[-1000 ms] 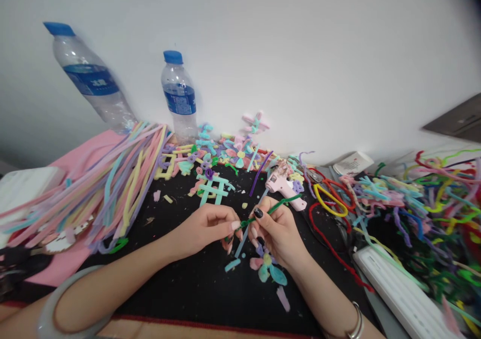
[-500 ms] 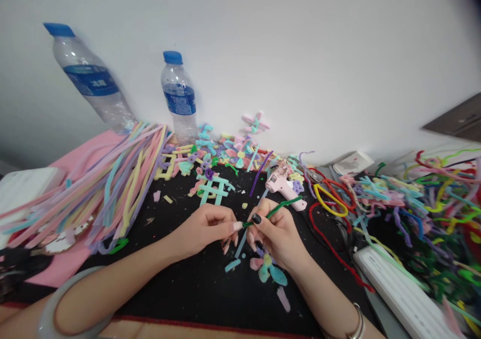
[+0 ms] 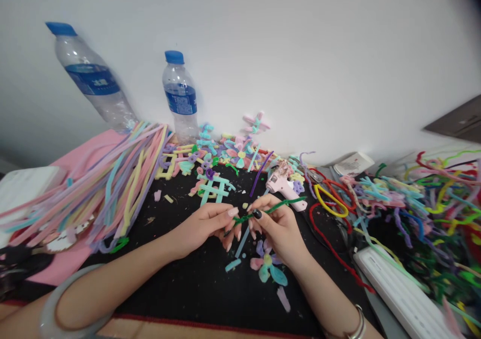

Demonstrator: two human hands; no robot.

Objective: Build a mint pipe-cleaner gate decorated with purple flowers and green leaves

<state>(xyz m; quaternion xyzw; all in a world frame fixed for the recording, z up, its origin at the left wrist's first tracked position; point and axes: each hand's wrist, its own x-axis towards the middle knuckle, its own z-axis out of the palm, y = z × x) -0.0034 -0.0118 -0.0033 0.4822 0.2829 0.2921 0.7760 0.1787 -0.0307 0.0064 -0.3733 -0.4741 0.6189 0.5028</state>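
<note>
Between both hands runs a green pipe cleaner (image 3: 282,205), twisted in its middle part. My left hand (image 3: 210,225) pinches its left end between thumb and fingers. My right hand (image 3: 273,224) grips it farther right, with a straight tail sticking out to the upper right past the hand. Just below my right hand, a flower (image 3: 267,260) with purple, pink and teal petals lies on the black mat (image 3: 180,289). A thin blue-grey stick (image 3: 242,243) lies under the hands, with a short light-blue piece (image 3: 233,265) near its lower end.
A pink glue gun (image 3: 282,186) lies behind my right hand. Two plastic bottles (image 3: 93,81) (image 3: 181,98) lean by the wall. Pastel strips (image 3: 128,179) cover the left; a white power strip (image 3: 402,289) and tangled pipe cleaners (image 3: 424,219) are at right. Red-handled scissors (image 3: 340,195) lie nearby.
My left hand has moved slightly left and up from my right, showing more twisted green pipe cleaner between them. The fingers of my right hand have shifted, uncovering more of the flower.
</note>
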